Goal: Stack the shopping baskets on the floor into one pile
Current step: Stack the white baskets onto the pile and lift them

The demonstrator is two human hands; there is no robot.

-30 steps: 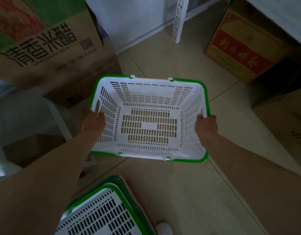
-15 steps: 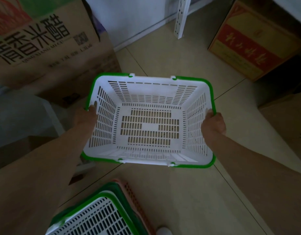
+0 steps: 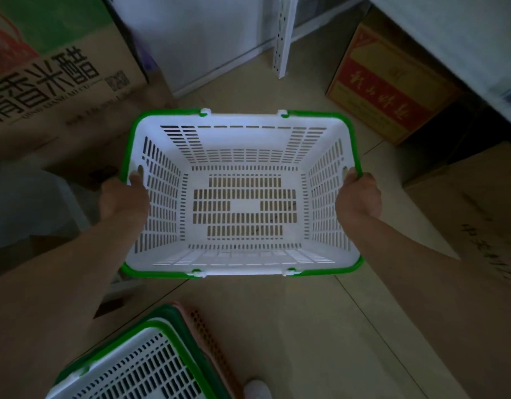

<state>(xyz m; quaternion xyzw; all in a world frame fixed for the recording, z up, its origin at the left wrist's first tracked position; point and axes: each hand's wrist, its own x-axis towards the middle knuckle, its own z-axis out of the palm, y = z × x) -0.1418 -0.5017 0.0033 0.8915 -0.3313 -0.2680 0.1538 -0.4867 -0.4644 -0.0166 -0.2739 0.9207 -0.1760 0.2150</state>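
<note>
Above the tiled floor (image 3: pixel 291 326), I see the white basket (image 3: pixel 242 194) held level, my left hand (image 3: pixel 123 197) and right hand (image 3: pixel 359 197) gripping its short sides, fingers curled over the green rim. Nearer me, lower left, sits the stacked pile (image 3: pixel 139 367), with cardboard boxes (image 3: pixel 392 90) around.

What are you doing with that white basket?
A person is holding an empty white basket with a green rim by its two short sides, left hand on one, right hand on the other. A pile of baskets sits on the tiled floor nearer the person, with another white and green one on top. The held basket is not on that pile yet. Cardboard boxes stand around.
</note>
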